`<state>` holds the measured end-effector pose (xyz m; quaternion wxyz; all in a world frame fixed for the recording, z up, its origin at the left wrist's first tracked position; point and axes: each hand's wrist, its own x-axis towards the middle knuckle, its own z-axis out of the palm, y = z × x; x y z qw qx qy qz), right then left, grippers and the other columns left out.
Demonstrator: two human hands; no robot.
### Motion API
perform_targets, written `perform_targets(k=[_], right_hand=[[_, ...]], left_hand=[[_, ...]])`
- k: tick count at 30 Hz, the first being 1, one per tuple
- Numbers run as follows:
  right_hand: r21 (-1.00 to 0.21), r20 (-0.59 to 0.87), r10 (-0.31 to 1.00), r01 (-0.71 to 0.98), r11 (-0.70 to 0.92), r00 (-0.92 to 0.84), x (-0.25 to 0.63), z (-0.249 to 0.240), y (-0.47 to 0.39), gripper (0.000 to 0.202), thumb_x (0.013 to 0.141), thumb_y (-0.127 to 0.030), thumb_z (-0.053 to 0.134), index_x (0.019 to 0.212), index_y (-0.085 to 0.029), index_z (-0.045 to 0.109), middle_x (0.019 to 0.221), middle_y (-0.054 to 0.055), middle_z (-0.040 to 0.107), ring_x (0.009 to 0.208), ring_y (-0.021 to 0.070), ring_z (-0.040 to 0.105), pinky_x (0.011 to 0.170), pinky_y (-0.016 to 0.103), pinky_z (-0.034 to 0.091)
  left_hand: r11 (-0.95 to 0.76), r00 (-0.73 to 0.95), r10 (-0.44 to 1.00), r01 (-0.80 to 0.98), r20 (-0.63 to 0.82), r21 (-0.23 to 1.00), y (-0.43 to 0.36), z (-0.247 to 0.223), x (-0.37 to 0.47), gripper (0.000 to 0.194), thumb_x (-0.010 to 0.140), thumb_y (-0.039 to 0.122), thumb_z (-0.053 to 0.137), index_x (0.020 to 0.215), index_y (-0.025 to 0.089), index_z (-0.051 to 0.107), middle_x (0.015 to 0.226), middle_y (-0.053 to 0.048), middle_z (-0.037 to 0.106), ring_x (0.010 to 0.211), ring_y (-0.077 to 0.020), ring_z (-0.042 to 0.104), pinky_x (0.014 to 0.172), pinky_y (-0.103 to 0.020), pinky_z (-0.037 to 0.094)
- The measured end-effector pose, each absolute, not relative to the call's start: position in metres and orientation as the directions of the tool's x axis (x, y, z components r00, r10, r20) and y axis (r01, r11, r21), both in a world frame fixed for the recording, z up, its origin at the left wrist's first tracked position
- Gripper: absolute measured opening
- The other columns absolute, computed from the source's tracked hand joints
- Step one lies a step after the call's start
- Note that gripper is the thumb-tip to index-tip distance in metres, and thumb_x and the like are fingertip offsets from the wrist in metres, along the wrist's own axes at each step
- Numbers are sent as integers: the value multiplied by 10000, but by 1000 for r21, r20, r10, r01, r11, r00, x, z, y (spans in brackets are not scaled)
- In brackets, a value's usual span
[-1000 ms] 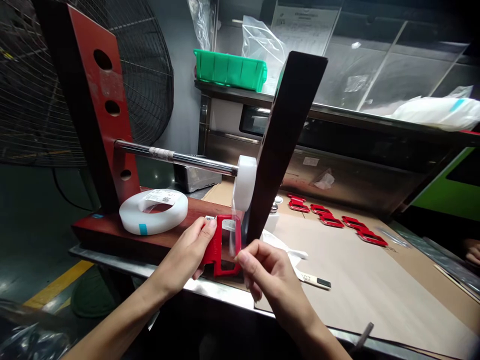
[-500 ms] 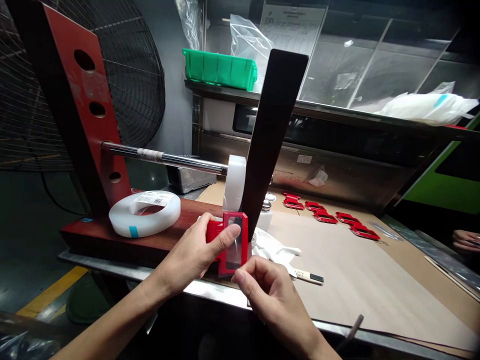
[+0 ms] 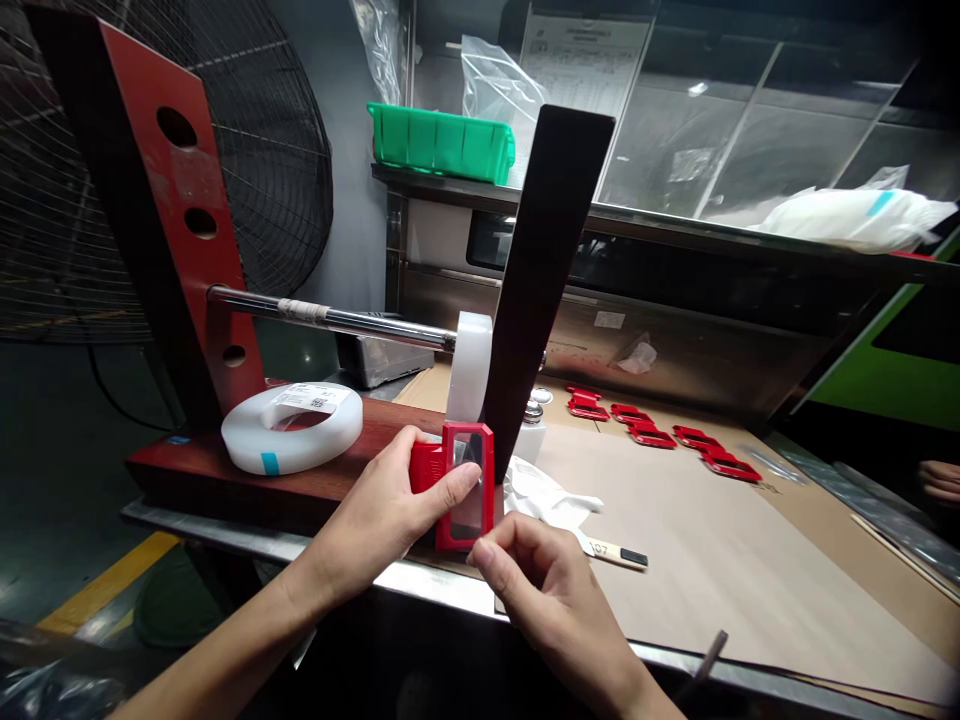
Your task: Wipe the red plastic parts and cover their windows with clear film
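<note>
A red plastic frame with a clear window (image 3: 466, 522) is gripped in my left hand (image 3: 390, 500), the thumb lying across the window. My right hand (image 3: 536, 575) is pinched closed at the frame's lower right corner. What its fingertips hold, if anything, is too small to make out. Directly above the frame, a roll of clear film (image 3: 471, 375) hangs on a metal rod (image 3: 360, 322), against a black upright (image 3: 551, 260). Another film roll (image 3: 292, 450) lies flat on the dark red wooden base (image 3: 390, 412) to the left.
Several red frames (image 3: 651, 435) lie on the brown paper (image 3: 720, 560) at right. White cloth (image 3: 551, 497) and a marked stick (image 3: 619, 553) sit by my right hand. A green bin (image 3: 442, 143) stands on the shelf. A large fan (image 3: 277, 130) is behind; another person's hand (image 3: 941, 480) shows at far right.
My left thumb has slid slightly right and down over the window. My right hand keeps its pinch near the lower corner, shifted very slightly. The view has moved a little.
</note>
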<state>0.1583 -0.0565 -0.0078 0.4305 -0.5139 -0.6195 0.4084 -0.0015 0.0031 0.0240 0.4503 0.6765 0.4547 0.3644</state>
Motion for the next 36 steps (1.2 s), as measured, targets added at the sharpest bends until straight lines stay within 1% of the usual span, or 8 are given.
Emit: perform_targets(k=[10,20,26,29,34,36], right_hand=[[-945,118,988,294,143,-102,160,-7,-58,393,821,-530,525,648,-179,492,570,-38,425,542,92,363,510,238,293],[-950,103,989,284,130,-108,159,-6,-57,403,817,-542,531,645,-180,488,567,-41,417,538,87,353,504,233,286],[-951,111,988,277,138,-111,159,-6,-58,395,824,-528,536,643,-180,487,564,-46,408,535,84,348,501,228,283],[-951,111,986,276,141,-123,159,-5,-57,398,826,-530,536,643,-179,489,564,-46,411,534,82,349,496,224,282],[-946,105,987,295,137,-123,159,-4,-57,390,853,-524,507,686,-172,530,539,-49,425,497,77,359,474,217,284],[-937,107,987,320,140,-120,160,-4,-58,409,870,-523,482,660,-175,526,513,-50,419,478,75,360,467,216,285]], left_hand=[[-178,322,943,274,84,945,1,24,-1,431,791,594,593,932,204,473,529,82,517,390,-109,439,352,-216,334],[-194,299,947,252,114,948,3,21,0,413,771,585,613,881,216,464,526,78,495,403,-115,413,365,-221,310],[-189,296,948,232,115,954,3,20,1,372,774,530,638,875,213,470,542,77,491,437,-119,419,394,-221,314],[-194,293,948,218,125,956,3,19,0,355,768,497,659,869,209,476,582,72,496,471,-119,426,421,-223,324],[-230,280,946,220,165,948,3,17,0,390,759,542,652,856,209,474,648,47,531,529,-140,472,469,-243,352],[-230,279,946,217,165,949,3,17,0,392,760,550,646,856,211,475,641,44,535,524,-149,481,465,-246,344]])
